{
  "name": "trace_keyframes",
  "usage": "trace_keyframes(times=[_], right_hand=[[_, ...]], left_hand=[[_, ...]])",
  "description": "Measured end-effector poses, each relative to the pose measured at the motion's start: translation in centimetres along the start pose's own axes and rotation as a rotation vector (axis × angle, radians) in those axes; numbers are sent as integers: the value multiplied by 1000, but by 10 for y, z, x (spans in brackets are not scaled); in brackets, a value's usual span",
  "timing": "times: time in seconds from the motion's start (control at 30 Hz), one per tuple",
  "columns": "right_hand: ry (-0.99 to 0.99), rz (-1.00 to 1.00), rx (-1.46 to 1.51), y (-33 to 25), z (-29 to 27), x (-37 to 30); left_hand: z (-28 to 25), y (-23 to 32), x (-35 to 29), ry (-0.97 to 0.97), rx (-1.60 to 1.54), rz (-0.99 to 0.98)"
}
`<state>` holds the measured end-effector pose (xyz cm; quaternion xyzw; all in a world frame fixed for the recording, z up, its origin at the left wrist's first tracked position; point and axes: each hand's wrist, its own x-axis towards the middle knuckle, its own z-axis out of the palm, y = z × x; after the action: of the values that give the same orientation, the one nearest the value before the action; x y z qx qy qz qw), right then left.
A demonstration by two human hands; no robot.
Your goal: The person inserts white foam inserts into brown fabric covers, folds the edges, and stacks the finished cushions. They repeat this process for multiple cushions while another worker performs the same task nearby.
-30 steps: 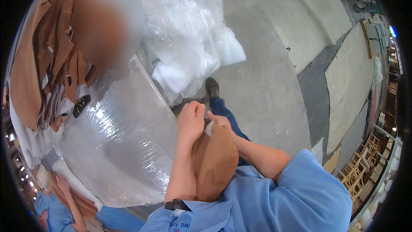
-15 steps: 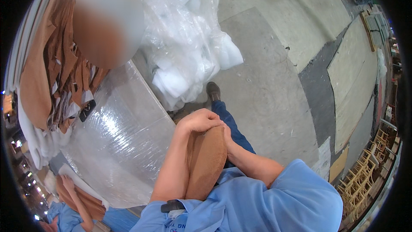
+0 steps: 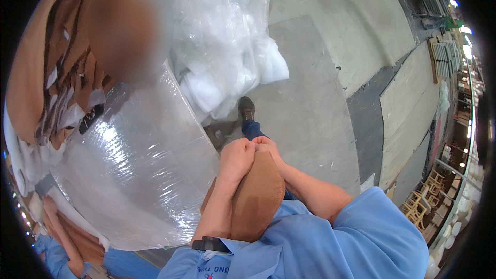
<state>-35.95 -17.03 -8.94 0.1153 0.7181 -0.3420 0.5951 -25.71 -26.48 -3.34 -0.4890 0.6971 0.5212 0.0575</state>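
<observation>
A plump brown fabric cushion [image 3: 261, 196] with a rounded side rests against the front of my body. At its far end my left hand [image 3: 237, 157] and my right hand [image 3: 266, 148] are closed and meet, fingers pinched together at the cushion's tip. The exact edge or seam between the fingers is too small to make out. My left forearm lies across the cushion, and part of it shows on the other side of that arm.
To my left is a table wrapped in shiny plastic film [image 3: 139, 165], with brown fabric pieces [image 3: 67, 72] piled at its far end. White padding in clear bags [image 3: 222, 46] lies ahead. A co-worker's arm [image 3: 64, 227] rests on brown fabric at lower left. Wooden frames [image 3: 421, 204] stand far right.
My hands have drawn in closer to my body and now pinch the cushion's tip, where before the left hand lay over its top. The view has turned slightly.
</observation>
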Motion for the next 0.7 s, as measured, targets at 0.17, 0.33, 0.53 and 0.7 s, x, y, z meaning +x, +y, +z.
trace_keyframes(times=[0.17,0.33,0.53,0.7], right_hand=[[-186,44,99,19,15,28],[-403,109,478,37,-4,35],[-315,-129,438,25,-43,18],[-324,-22,373,8,-40,-3]], left_hand=[[1,-4,4,27,96,36],[1,15,12,-26,285,83],[28,47,44,-216,314,105],[22,24,27,-214,177,23]])
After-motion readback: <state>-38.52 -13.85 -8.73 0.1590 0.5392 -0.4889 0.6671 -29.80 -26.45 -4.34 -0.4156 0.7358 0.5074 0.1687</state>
